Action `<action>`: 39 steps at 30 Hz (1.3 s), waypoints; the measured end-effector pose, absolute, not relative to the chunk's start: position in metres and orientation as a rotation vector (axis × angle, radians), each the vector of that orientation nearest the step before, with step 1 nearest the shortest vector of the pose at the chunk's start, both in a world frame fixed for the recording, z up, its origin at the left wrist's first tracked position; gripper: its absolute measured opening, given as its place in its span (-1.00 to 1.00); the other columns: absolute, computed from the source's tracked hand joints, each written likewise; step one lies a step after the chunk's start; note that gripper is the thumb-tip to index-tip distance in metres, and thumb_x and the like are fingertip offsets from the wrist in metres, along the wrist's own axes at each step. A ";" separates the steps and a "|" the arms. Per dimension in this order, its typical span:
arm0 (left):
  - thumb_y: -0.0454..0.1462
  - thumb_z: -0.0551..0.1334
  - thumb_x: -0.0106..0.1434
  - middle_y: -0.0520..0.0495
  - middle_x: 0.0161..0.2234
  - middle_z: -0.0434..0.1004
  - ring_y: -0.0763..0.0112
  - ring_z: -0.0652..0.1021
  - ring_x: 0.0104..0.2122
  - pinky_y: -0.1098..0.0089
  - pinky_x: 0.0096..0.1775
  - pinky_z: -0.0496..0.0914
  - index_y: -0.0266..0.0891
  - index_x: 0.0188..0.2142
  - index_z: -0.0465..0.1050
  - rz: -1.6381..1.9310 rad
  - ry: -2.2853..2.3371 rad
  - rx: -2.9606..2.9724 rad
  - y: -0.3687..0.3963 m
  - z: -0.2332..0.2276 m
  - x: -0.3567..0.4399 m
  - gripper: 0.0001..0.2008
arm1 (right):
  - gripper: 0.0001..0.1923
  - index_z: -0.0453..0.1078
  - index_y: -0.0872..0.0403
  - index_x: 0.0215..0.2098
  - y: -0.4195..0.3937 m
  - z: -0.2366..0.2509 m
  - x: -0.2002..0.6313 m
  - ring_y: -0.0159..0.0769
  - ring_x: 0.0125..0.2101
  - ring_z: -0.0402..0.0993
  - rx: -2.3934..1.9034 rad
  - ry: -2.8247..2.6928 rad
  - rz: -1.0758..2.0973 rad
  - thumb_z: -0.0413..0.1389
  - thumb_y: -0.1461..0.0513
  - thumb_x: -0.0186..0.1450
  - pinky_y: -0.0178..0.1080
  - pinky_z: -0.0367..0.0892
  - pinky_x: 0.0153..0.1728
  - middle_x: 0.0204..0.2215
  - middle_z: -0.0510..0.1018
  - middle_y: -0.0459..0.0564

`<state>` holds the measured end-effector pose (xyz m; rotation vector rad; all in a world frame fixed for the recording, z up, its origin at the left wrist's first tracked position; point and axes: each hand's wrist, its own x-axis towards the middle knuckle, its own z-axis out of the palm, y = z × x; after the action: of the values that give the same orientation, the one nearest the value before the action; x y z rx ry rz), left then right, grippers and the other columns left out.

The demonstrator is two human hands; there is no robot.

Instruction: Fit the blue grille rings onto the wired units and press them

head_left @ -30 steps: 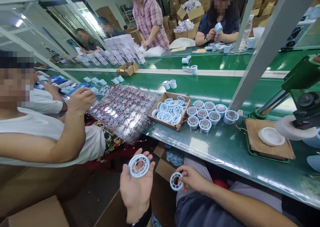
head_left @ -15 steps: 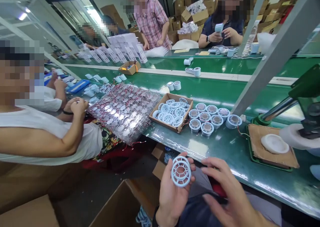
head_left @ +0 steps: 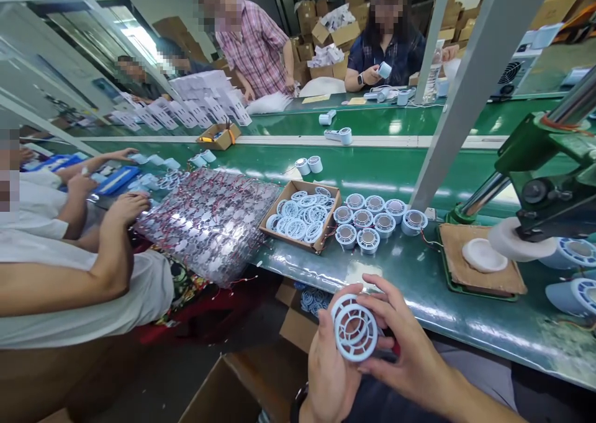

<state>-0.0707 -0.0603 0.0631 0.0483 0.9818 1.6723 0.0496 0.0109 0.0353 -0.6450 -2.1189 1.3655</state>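
As we looked down past the near edge of the green surface, both of our hands were closed on one pale blue grille ring, held in the air over our lap, at about six o'clock in the view. Our left hand cupped it from below and behind, its fingers curled up at the ring's nine o'clock side. Our right hand clasped it from three o'clock, thumb across the ring's lower rim and fingertips over its top edge. The ring faced us, its spokes and inner circle plain to see; it looked like two stacked pieces, though we could not tell for sure.

At twelve o'clock from the ring, on the surface, lay a shallow cardboard tray filled with more blue rings. Just beside it, toward one o'clock, stood a cluster of round blue housings with metal centres. At two o'clock a brown pad carried a white disc, under the head of a green press. At ten o'clock a clear bag of wired parts overhung the surface's edge. A co-worker's arm reached in at nine o'clock, and an open carton sat below the surface, just beside our left hand.
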 end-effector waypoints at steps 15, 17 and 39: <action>0.10 0.44 0.05 -0.16 -0.36 0.65 0.10 0.65 -0.29 0.19 -0.23 0.59 -0.27 -0.09 0.60 1.604 0.968 0.045 -0.049 0.068 -0.063 -0.42 | -0.34 0.30 0.02 0.15 0.011 0.038 0.056 -0.02 0.28 0.24 -0.650 -1.988 1.356 0.38 0.13 0.13 -0.11 0.38 0.16 0.27 0.22 0.25; 0.09 0.44 0.05 -0.14 -0.39 0.64 0.12 0.65 -0.31 0.20 -0.25 0.59 -0.28 -0.10 0.60 1.588 0.996 0.035 -0.049 0.068 -0.063 -0.43 | -0.32 0.29 0.01 0.15 0.011 0.037 0.056 -0.02 0.29 0.23 -0.647 -1.990 1.330 0.39 0.13 0.11 -0.11 0.36 0.17 0.26 0.23 0.24; 0.05 0.41 0.13 -0.20 -0.27 0.68 0.04 0.65 -0.21 0.14 -0.13 0.56 -0.28 -0.11 0.63 1.570 0.953 0.101 -0.060 0.058 -0.061 -0.51 | -0.39 0.20 -0.04 0.09 0.001 0.039 0.052 -0.15 0.14 0.40 -0.574 -1.903 1.143 0.28 0.34 0.13 -0.26 0.45 -0.01 0.17 0.29 0.17</action>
<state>-0.0610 -0.0597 0.0583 0.1006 0.9526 1.5702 0.0518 0.0011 0.0389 -0.5736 -1.9034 1.1431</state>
